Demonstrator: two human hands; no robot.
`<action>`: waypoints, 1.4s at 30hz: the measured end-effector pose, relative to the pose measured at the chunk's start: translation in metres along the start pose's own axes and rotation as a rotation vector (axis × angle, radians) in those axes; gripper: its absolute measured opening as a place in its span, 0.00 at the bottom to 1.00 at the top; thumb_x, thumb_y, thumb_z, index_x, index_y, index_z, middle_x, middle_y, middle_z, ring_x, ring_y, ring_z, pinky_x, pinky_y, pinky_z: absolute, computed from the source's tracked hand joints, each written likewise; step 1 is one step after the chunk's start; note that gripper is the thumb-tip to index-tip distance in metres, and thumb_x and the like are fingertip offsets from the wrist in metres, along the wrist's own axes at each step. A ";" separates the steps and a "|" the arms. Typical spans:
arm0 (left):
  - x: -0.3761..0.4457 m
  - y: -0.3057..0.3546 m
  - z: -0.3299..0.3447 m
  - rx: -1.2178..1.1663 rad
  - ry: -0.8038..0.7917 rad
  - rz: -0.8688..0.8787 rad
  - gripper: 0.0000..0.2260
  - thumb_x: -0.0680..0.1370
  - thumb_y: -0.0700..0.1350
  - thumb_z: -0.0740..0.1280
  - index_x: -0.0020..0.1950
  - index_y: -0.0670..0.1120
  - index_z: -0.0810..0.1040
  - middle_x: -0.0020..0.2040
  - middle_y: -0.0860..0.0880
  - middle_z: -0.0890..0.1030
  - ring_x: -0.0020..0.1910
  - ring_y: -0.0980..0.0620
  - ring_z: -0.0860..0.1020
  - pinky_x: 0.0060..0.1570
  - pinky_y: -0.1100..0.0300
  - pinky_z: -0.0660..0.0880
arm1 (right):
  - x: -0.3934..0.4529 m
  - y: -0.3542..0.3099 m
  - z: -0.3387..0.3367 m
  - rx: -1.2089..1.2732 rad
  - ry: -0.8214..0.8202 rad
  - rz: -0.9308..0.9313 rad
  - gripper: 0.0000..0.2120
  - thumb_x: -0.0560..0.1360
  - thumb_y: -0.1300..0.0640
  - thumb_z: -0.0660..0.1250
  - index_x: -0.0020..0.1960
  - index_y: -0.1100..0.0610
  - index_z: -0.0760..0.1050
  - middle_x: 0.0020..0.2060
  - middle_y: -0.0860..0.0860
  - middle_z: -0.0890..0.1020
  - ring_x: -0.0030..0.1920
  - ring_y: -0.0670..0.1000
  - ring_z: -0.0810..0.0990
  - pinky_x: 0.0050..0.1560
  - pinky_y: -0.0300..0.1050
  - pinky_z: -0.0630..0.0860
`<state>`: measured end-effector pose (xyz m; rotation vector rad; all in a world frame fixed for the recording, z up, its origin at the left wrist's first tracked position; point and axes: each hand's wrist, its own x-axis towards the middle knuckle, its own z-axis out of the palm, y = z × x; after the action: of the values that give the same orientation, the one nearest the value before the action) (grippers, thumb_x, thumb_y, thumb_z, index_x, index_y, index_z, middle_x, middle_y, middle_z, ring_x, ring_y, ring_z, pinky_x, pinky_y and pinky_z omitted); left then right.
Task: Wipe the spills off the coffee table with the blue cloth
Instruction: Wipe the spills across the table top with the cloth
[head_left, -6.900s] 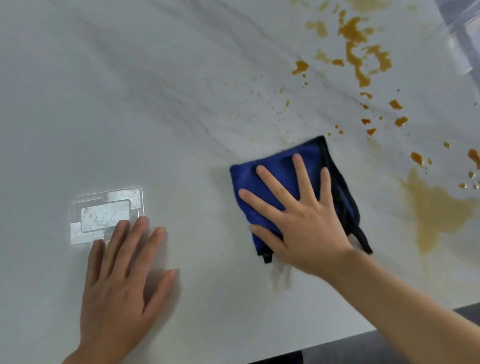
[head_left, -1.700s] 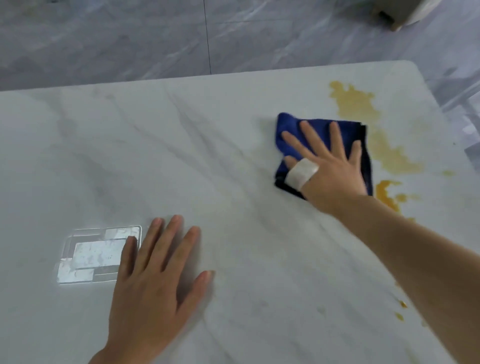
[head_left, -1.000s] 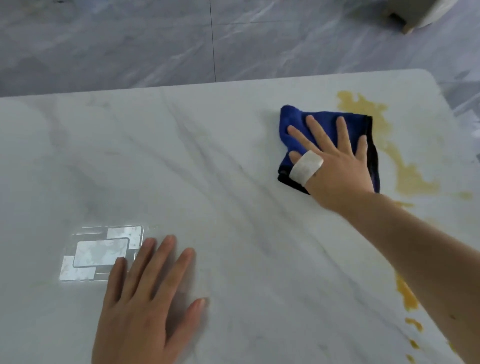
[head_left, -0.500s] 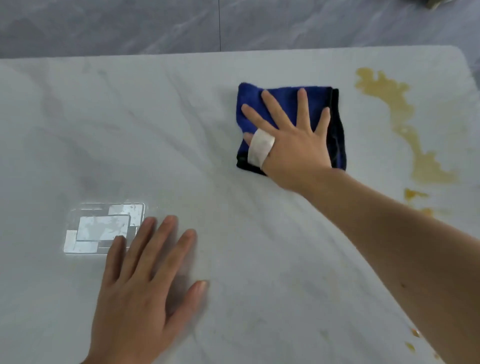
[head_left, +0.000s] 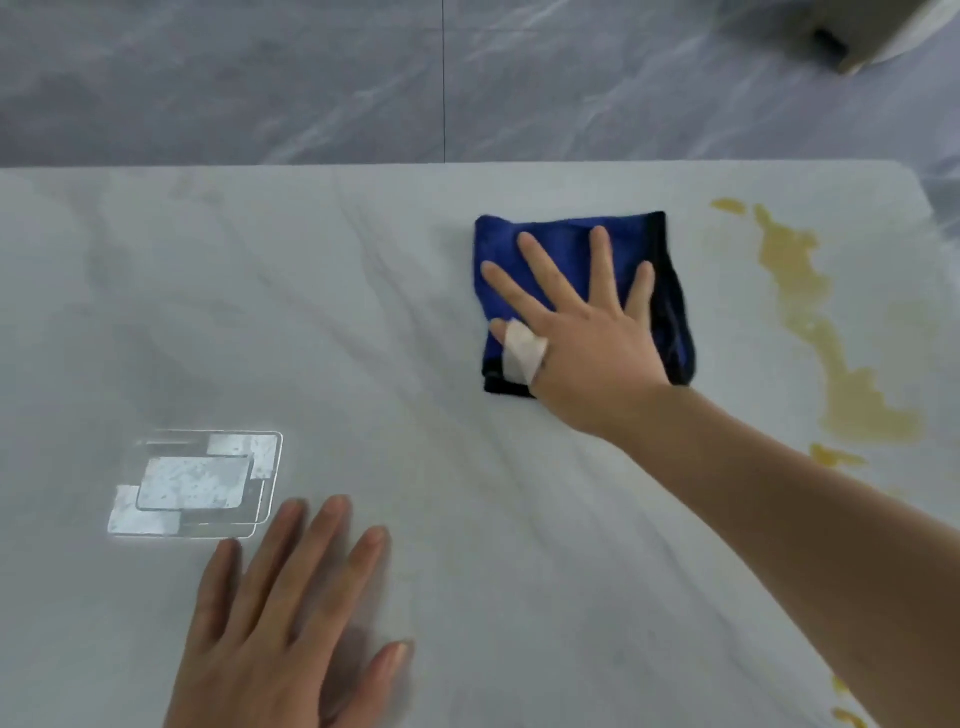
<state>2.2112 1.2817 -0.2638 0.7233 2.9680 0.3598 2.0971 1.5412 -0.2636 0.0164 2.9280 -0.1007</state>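
Note:
A folded blue cloth (head_left: 550, 234) with a dark edge lies on the white marble coffee table (head_left: 363, 312), right of centre near the far edge. My right hand (head_left: 587, 343) presses flat on it with fingers spread and a white bandage on the thumb. A long yellow-brown spill (head_left: 800, 291) runs down the table to the right of the cloth, a short gap away. Smaller orange drops (head_left: 836, 457) sit below it, and more drops (head_left: 847, 717) lie at the lower right by my forearm. My left hand (head_left: 280, 623) rests palm down on the near left of the table, holding nothing.
A bright window reflection (head_left: 192, 483) shows on the tabletop just beyond my left hand. Grey marble floor (head_left: 260, 78) lies past the far edge. A pale furniture base (head_left: 872, 36) stands at the top right. The table's rounded far right corner is near the spill.
Over the last second my right hand slid the cloth left, off the yellow streak it was touching. My left hand stayed flat in place. The view shifted a little.

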 end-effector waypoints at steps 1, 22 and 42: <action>0.000 0.000 0.001 0.002 -0.004 -0.009 0.26 0.76 0.64 0.50 0.66 0.50 0.68 0.66 0.44 0.73 0.75 0.56 0.54 0.67 0.46 0.59 | 0.015 0.000 -0.001 -0.021 0.004 -0.019 0.27 0.77 0.39 0.41 0.73 0.37 0.35 0.75 0.43 0.37 0.73 0.64 0.32 0.66 0.72 0.36; 0.002 0.001 0.002 0.009 -0.019 -0.012 0.26 0.75 0.65 0.49 0.63 0.51 0.70 0.67 0.46 0.74 0.75 0.58 0.53 0.71 0.52 0.53 | 0.010 0.076 -0.005 -0.044 -0.041 0.133 0.32 0.67 0.31 0.30 0.70 0.34 0.31 0.75 0.41 0.37 0.74 0.62 0.34 0.69 0.70 0.40; -0.005 -0.004 0.003 0.072 0.047 0.063 0.27 0.77 0.62 0.53 0.70 0.48 0.66 0.70 0.44 0.69 0.71 0.44 0.64 0.67 0.41 0.59 | -0.024 0.094 -0.002 -0.009 -0.029 0.203 0.28 0.73 0.36 0.38 0.72 0.34 0.36 0.76 0.42 0.40 0.74 0.62 0.36 0.69 0.69 0.40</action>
<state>2.2141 1.2767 -0.2678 0.8293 3.0220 0.2786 2.1216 1.6348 -0.2630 0.3075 2.8783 -0.0555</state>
